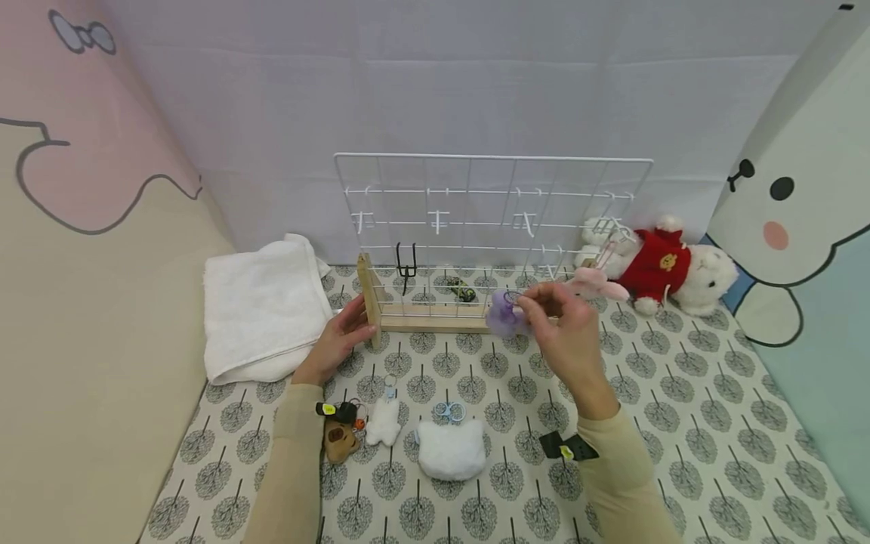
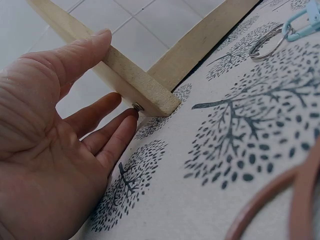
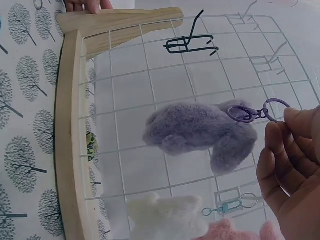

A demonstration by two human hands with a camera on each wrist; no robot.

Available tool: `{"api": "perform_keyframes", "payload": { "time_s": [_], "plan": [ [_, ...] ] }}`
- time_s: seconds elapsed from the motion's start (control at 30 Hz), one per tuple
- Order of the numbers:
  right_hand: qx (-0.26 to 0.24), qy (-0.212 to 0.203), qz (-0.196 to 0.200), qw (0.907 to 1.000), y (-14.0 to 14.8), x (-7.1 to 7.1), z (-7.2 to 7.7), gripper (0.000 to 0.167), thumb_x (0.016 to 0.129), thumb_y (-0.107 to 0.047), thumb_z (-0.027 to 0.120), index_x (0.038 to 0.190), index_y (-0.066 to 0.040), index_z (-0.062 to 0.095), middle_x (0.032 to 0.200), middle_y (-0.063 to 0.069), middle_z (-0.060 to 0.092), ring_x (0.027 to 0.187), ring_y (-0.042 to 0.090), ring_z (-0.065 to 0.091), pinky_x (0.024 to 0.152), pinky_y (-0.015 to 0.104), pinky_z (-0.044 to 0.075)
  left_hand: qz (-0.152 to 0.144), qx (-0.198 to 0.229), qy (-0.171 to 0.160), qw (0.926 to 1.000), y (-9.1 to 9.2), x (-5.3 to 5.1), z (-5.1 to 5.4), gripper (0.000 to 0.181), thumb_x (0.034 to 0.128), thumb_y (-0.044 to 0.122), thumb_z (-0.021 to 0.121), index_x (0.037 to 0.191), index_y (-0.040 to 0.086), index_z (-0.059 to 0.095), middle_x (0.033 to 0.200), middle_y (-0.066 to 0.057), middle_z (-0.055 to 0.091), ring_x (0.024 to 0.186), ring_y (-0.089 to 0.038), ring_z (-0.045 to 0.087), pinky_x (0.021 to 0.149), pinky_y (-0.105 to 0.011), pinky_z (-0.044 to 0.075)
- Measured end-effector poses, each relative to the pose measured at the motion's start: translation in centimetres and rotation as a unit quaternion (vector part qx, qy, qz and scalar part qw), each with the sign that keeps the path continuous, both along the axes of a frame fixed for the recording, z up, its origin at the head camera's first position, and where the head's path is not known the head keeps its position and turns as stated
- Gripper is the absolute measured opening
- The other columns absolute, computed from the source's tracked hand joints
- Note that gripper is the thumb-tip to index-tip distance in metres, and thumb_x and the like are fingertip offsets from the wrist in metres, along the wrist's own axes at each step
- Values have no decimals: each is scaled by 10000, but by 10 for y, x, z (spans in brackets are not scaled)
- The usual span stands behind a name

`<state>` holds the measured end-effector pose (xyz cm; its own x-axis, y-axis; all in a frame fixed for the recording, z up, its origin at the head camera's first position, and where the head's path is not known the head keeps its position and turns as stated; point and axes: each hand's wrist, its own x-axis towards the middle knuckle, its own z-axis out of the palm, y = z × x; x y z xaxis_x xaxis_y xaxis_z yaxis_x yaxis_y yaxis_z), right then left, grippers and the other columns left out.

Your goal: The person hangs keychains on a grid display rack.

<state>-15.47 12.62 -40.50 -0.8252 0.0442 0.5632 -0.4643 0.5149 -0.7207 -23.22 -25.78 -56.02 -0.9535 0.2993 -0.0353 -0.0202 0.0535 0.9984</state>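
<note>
My right hand (image 1: 571, 325) pinches the purple ring (image 3: 276, 103) of a plush keychain between thumb and fingertips. Its fluffy purple plush (image 3: 192, 127) hangs in front of the white wire grid rack (image 1: 469, 224). At the rack's left end, my left hand (image 1: 340, 336) touches the wooden side piece (image 2: 137, 82), thumb along its edge and fingertips against the outer face. White hooks (image 1: 437, 220) and a black double hook (image 1: 405, 264) are on the grid. In the right wrist view, a white plush (image 3: 165, 217) and a pink plush (image 3: 235, 231) show below the purple one.
On the tree-print cloth near me lie a brown plush keychain (image 1: 338, 442), a white plush keychain (image 1: 384, 421) and a white plush with a blue clasp (image 1: 451, 451). A folded white towel (image 1: 265, 310) sits left; a red-clad plush toy (image 1: 659, 264) lies right. Something green (image 1: 462, 289) lies behind the grid.
</note>
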Motion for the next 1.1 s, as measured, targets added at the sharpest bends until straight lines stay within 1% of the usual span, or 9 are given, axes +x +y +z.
{"api": "perform_keyframes", "payload": {
  "time_s": [0.13, 0.2, 0.4, 0.5, 0.67, 0.77, 0.9, 1.0, 1.1],
  "plan": [
    [-22, 252, 42, 9997, 0, -5, 8, 86, 882, 83, 795, 904, 36, 725, 810, 113, 743, 648, 52, 616, 604, 112, 495, 6, 49, -17, 10000, 2, -1, 1, 804, 1017, 132, 710, 1690, 216, 279, 1677, -145, 388, 1548, -335, 357, 1270, -502, 289],
    [-72, 291, 79, 9995, -1, -8, 12, 84, 881, 88, 793, 903, 48, 722, 808, 125, 743, 641, 57, 614, 600, 118, 504, -10, 51, -1, 10000, 2, -1, 2, 805, 1018, 134, 710, 1691, 216, 276, 1678, -145, 386, 1548, -334, 358, 1270, -500, 290],
    [-457, -21, 40, 9989, -7, -11, 23, 52, 924, 49, 769, 941, 50, 720, 826, 146, 740, 652, 55, 632, 583, 147, 549, -27, 64, -12, 10000, 2, -2, 1, 806, 1021, 134, 706, 1693, 217, 269, 1680, -137, 385, 1549, -320, 356, 1270, -477, 294],
    [-700, -30, 71, 9975, -8, -13, 27, 59, 932, 59, 756, 952, 78, 705, 816, 176, 723, 643, 61, 630, 574, 156, 557, -50, 108, 8, 9999, 3, -2, 1, 805, 1020, 130, 707, 1692, 211, 271, 1677, -144, 388, 1548, -323, 358, 1259, -422, 326],
    [-1097, 85, 34, 9939, -8, -16, 33, 59, 932, 75, 748, 941, 102, 696, 801, 201, 709, 620, 48, 622, 579, 165, 564, -60, 143, 26, 9999, 4, -3, 1, 802, 1022, 119, 705, 1692, 199, 273, 1675, -162, 386, 1545, -340, 358, 1195, -284, 393],
    [-1354, 82, 43, 9908, -8, -17, 36, 62, 942, 60, 745, 936, 97, 695, 780, 172, 695, 609, 57, 620, 581, 195, 574, -33, 91, 34, 9999, 4, -3, 1, 801, 1024, 119, 701, 1693, 198, 269, 1676, -169, 381, 1545, -351, 355, 1192, -282, 397],
    [-1715, 11, 90, 9852, -9, -20, 39, 59, 961, 25, 739, 930, 54, 698, 771, 68, 688, 597, 80, 618, 581, 232, 573, -4, 22, 23, 10000, 2, -2, 1, 802, 1026, 123, 698, 1694, 200, 262, 1681, -166, 373, 1547, -347, 354, 1219, -331, 379],
    [-1931, -8, 94, 9811, -11, -22, 40, 48, 965, 25, 732, 928, 14, 703, 788, -8, 696, 597, 84, 616, 580, 228, 573, -10, 41, -3, 10000, 1, -1, 1, 802, 1025, 111, 695, 1694, 205, 262, 1684, -168, 366, 1547, -346, 354, 1224, -338, 375],
    [-2078, 17, 90, 9781, -12, -24, 42, 69, 967, 44, 717, 927, -11, 707, 792, -29, 693, 596, 92, 608, 573, 218, 569, -42, 54, 8, 10000, 1, 0, 1, 806, 1026, 101, 689, 1696, 201, 253, 1689, -177, 353, 1551, -358, 344, 1230, -345, 367]
  ]
}}
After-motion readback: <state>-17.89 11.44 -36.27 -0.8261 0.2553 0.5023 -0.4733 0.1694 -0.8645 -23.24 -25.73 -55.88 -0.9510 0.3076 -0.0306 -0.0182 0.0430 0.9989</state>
